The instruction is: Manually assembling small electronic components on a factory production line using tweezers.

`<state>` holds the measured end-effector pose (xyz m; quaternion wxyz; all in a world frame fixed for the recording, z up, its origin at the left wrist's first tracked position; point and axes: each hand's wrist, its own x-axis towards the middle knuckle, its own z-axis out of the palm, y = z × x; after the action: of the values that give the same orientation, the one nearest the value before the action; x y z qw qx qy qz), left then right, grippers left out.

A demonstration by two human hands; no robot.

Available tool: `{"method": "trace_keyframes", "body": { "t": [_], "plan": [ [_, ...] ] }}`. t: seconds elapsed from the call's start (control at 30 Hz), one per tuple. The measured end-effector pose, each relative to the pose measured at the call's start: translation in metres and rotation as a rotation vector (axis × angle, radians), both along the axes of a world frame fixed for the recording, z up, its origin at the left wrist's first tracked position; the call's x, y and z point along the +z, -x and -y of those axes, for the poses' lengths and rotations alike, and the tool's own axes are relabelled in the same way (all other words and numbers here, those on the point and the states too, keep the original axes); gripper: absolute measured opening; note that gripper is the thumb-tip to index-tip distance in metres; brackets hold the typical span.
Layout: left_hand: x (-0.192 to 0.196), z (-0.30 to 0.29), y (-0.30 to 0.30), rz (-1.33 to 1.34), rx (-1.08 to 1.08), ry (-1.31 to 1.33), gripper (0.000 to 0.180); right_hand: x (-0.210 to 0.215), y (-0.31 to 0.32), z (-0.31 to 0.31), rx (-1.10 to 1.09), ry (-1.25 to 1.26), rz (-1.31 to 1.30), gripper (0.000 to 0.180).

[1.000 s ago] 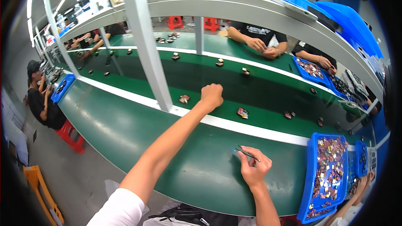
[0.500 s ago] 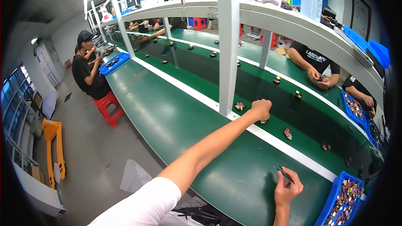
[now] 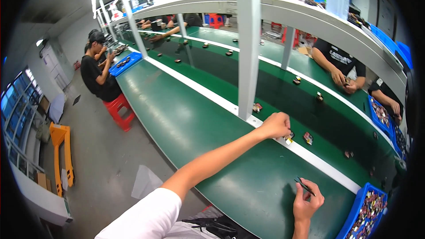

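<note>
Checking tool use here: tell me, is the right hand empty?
No, the right hand pinches thin dark tweezers above the green bench, beside the blue parts bin.

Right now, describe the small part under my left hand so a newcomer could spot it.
Follow the white stripe along the green conveyor past the white post. There the left hand covers a small part, the only one touched, with a pale tag showing, unlike the reddish part beside it.

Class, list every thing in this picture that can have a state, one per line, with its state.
Left hand: stretched out to the belt edge, closed over a small part.
Right hand: resting on the green bench, pinching tweezers.
Blue bin: filled with small parts.
Red stool: upright, with a person seated on it.
</note>
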<state>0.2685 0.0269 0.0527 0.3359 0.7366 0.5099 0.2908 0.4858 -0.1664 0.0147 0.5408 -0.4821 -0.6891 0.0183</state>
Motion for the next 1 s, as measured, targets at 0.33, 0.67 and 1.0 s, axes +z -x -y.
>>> {"method": "trace_keyframes", "body": {
  "t": [0.33, 0.67, 1.0],
  "plan": [
    [-0.035, 0.096, -0.026, 0.688, -0.157, 0.624, 0.024, 0.001, -0.012, -0.002, 0.262, 0.421, -0.662, 0.016],
    [-0.049, 0.116, -0.055, 0.654, -0.098, 0.482, 0.022, -0.008, -0.022, 0.002, 0.12, 0.391, -0.573, 0.015],
    [-0.054, 0.126, -0.068, 0.677, -0.101, 0.36, 0.022, -0.019, -0.028, -0.004, 0.001, 0.303, -0.51, 0.015]
  ]
}}
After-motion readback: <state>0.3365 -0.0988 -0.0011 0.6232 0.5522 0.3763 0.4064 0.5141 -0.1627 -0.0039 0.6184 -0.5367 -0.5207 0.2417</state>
